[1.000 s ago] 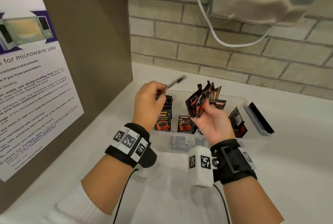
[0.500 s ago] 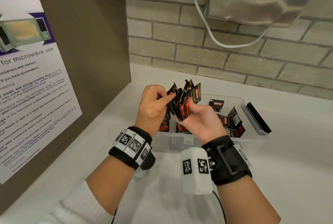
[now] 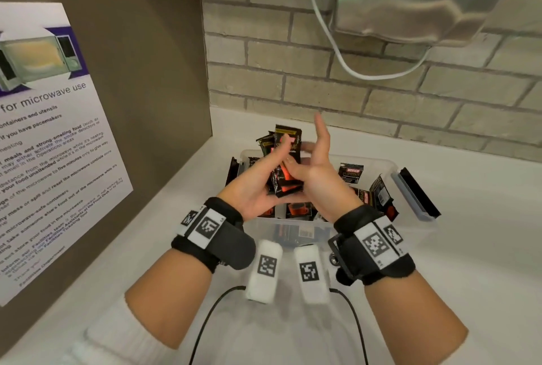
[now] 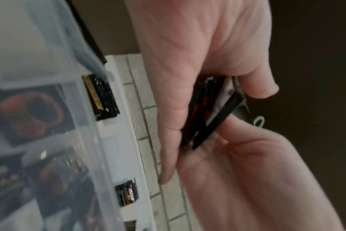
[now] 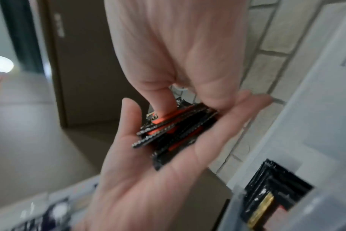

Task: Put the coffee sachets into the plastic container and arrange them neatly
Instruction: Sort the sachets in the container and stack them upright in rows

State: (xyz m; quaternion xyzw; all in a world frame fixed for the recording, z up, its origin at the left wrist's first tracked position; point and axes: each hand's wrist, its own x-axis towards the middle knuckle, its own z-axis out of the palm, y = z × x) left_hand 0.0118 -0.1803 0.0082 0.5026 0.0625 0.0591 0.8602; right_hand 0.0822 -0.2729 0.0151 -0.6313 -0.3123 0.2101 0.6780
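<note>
Foil-thin sachets squared between two palms

Glossy black-and-orange coffee sachets [image 3: 286, 168] stand as a loose stack at the centre of the head view, above the clear plastic container [image 3: 390, 166] on the white tabletop [image 3: 469, 247]. The left hand [image 3: 258, 185] presses its straight fingers flat on one side; the right hand [image 3: 315, 168] has its thumb curled onto the stack, fingers extended. More sachets lie inside the container. They look light, limp and slippery, so I judge clamping the broad faces safest, since edges could fan out
</note>
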